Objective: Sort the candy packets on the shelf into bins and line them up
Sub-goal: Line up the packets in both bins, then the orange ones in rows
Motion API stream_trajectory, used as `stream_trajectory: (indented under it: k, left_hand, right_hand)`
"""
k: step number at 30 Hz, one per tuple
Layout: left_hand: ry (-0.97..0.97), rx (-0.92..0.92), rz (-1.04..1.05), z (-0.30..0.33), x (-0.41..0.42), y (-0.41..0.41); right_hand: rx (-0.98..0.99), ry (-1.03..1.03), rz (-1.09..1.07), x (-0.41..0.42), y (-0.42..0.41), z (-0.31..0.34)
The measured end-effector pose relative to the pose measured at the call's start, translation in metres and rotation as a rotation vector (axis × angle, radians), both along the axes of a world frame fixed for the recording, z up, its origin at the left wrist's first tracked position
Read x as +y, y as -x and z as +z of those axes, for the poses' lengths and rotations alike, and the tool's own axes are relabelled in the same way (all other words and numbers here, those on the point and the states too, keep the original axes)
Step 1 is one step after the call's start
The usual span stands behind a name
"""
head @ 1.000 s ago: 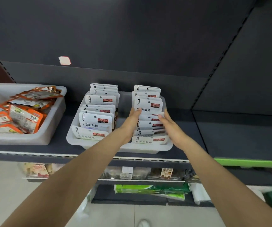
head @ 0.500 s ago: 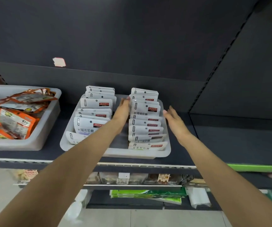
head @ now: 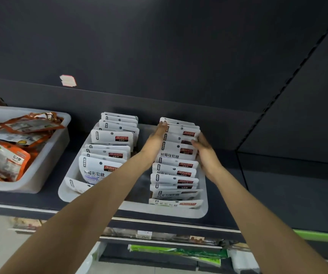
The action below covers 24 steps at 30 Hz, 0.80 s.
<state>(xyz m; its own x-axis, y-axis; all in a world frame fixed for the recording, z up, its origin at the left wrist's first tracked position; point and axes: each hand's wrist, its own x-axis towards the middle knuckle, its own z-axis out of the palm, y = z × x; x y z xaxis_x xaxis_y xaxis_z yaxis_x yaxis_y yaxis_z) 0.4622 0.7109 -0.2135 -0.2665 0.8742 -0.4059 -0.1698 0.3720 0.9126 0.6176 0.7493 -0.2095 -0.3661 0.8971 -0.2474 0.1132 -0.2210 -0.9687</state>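
Note:
A white bin (head: 159,211) on the dark shelf holds two rows of white candy packets standing one behind another. My left hand (head: 156,139) lies with straight fingers against the left side of the right row (head: 177,153), fingertips at the rearmost packets. My right hand (head: 204,149) presses the right edges of the same row, so the rear packets sit squeezed between both hands. The left row (head: 109,153) stands untouched, partly hidden by my left forearm.
A second white bin (head: 46,171) at the left holds a loose heap of orange packets (head: 7,159). Bare dark shelf (head: 277,194) extends to the right of the bins. A lower shelf with green goods (head: 175,252) lies below.
Both hands have slid from the front of the right row toward its back. The right hand, which was off the packets half a second ago, now presses the row's right side.

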Motion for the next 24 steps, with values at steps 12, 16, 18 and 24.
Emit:
stream_trajectory:
  k: [12,16,18,24]
  left_hand:
    - [-0.032,0.364,-0.115,0.019,-0.012,0.001]
    - [-0.009,0.545,-0.124,0.022,-0.011,0.006]
    - [0.008,0.571,-0.146,0.022,-0.007,0.008]
    - [-0.007,0.466,-0.147,0.010,-0.009,0.013]
  right_hand:
    - [-0.255,-0.119,0.125,0.005,0.011,0.003]
    - [-0.399,-0.212,0.090,0.006,0.009,0.005]
    - [-0.504,-0.323,0.017,0.011,0.009,0.011]
    - [-0.631,-0.525,-0.041,0.030,0.011,0.012]
